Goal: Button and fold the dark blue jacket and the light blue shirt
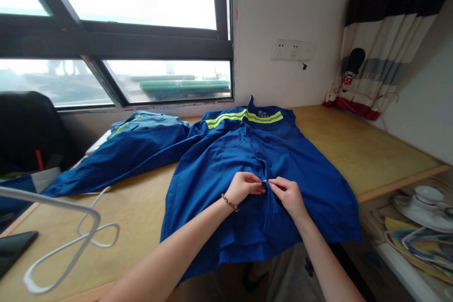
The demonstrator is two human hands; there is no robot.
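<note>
A blue work jacket (226, 160) with a yellow reflective stripe (244, 117) lies front-up on the wooden table (354, 151), its hem hanging over the near edge. My left hand (244, 188) and my right hand (288, 194) meet at the jacket's front placket, near its middle. Both pinch the fabric edges there, fingers closed. A bead bracelet (230, 203) sits on my left wrist. One sleeve (116, 165) stretches out to the left across the table.
A folded blue garment (145, 122) lies at the back left near the window. A white hanger (71, 231) rests at the front left, beside a dark phone (14, 250). Wall sockets (292, 50) and a striped curtain (382, 37) are behind. A white dish (424, 203) sits lower right.
</note>
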